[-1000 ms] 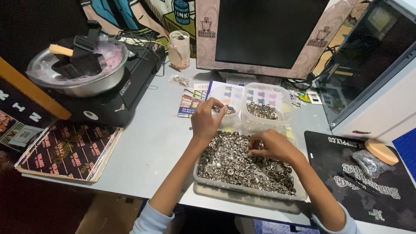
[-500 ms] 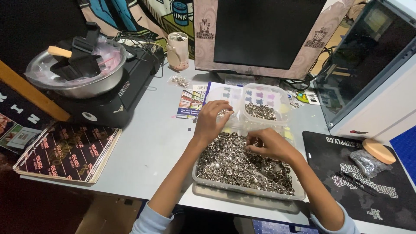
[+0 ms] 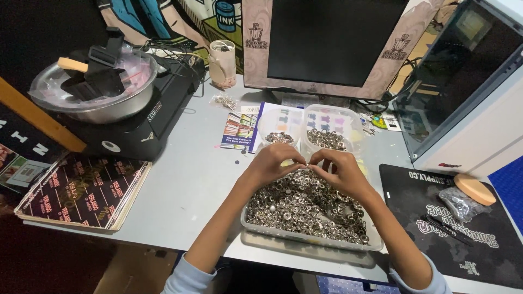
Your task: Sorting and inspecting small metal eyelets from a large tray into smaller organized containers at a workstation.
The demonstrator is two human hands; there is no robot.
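Head view shows your left hand (image 3: 271,163) and right hand (image 3: 340,170) meeting fingertip to fingertip, pinched on a small metal ring (image 3: 306,165) over the tray of rings (image 3: 305,209) on the counter (image 3: 185,185).

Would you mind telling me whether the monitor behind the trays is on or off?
Off, as far as it shows: the monitor screen is uniformly black, with no lit image.

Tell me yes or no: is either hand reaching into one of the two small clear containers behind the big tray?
No: the left hand and right hand meet fingertip to fingertip over the big tray of metal snaps, short of the small containers.
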